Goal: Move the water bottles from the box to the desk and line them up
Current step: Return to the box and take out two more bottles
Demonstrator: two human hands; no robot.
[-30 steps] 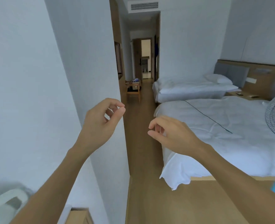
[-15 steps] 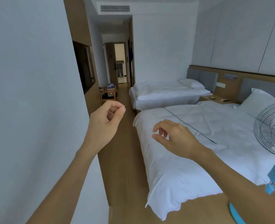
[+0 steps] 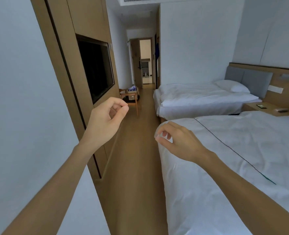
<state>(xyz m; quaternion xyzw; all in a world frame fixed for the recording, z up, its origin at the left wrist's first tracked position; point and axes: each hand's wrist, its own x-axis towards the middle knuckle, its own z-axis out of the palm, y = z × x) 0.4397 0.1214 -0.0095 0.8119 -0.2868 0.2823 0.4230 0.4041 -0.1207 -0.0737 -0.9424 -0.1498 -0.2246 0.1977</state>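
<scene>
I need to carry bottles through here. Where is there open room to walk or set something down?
The floor strip between the TV wall and the beds is bare. The near bed top is free. It is crowded by the chair and box.

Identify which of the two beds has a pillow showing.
The far bed by the hallway: a white pillow lies at its headboard; none shows on the near bed.

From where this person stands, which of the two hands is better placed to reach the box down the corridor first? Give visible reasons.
Left, tentatively. The left hand is raised on the box's wall side; the right hand hangs lower beside the bed. Both hold nothing.
</scene>
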